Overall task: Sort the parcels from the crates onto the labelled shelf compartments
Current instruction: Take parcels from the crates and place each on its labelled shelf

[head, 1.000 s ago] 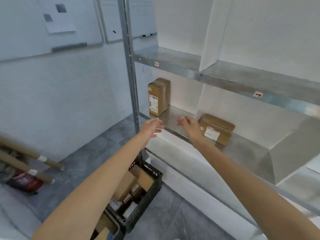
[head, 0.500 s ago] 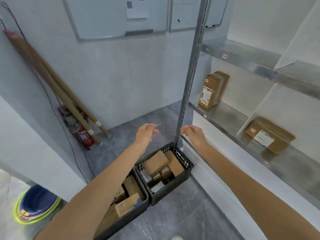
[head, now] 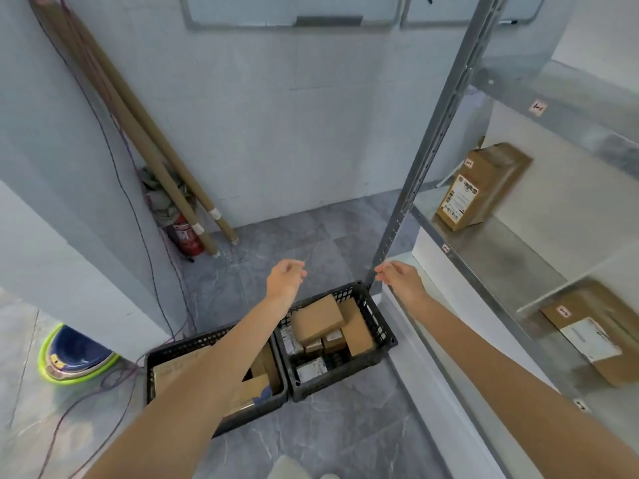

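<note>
Two black crates stand on the floor below me. The right crate (head: 383, 326) holds several brown parcels, a large one (head: 316, 318) on top. The left crate (head: 173, 350) holds more parcels, partly hidden by my left forearm. My left hand (head: 285, 280) and my right hand (head: 401, 280) hover empty above the right crate's far rim, fingers loosely curled. On the metal shelf (head: 498, 261) at the right, one parcel (head: 480, 186) stands upright in the left compartment and another (head: 587, 331) lies flat in the compartment to its right.
The shelf's metal upright (head: 425, 157) rises just beside my right hand. Cardboard tubes (head: 152, 150) and a red fire extinguisher (head: 186, 236) lean in the far corner. A blue and green object (head: 74, 354) and loose cables (head: 103, 385) lie on the floor at the left.
My view has swung left and down from the shelf to the crates. Both hands have drawn back from the shelf and now hang over the right crate, still empty.
</note>
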